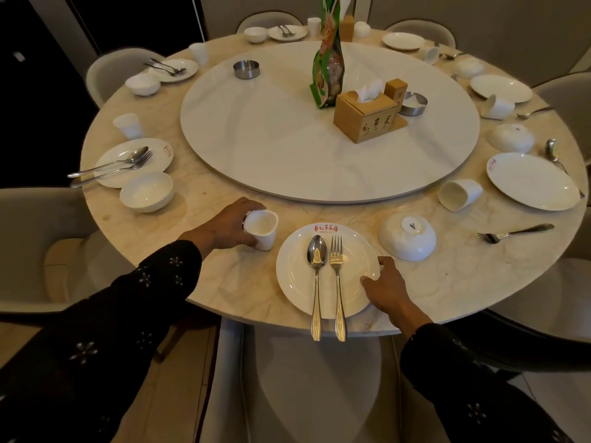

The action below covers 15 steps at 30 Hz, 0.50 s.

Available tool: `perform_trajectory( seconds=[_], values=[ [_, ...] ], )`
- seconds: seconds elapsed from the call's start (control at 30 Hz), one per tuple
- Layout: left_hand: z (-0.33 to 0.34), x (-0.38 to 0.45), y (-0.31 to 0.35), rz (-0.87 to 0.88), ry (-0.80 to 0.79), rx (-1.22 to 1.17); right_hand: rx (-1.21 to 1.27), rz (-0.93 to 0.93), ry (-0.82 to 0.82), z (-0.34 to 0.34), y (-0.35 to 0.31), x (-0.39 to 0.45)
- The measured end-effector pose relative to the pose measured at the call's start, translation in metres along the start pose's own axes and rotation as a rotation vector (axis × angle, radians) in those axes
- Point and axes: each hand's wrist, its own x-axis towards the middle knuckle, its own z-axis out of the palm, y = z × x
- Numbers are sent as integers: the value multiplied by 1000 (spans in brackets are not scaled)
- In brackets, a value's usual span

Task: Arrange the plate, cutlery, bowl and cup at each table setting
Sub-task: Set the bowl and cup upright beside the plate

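At the near edge of the round marble table [204, 276] lies a white plate [295, 273] with a red logo. A spoon [316, 266] and a fork [337, 270] lie side by side on it, handles over the table edge. My left hand [224, 228] grips a white cup [262, 228], upright just left of the plate. My right hand [388, 289] holds the plate's right rim, thumb on top. A white bowl [407, 236] lies upside down to the right of the plate.
A lazy Susan [271, 129] fills the middle, carrying a wooden tissue box [364, 118], a green snack bag [327, 59] and two steel ashtrays. Other settings ring the table; on the right, cups lie tipped, a bowl is overturned and a loose fork [511, 233] lies alone. Grey chairs surround it.
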Motion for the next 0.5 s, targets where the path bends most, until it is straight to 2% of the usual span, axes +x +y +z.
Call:
perform_trajectory(
  seconds=[0.3,0.5],
  values=[
    [6,6,6,22,13,44,11,0,-1,-1,0,0],
    [8,-6,16,-48,-6,11,22,-5,-11,0,0,1]
  ],
)
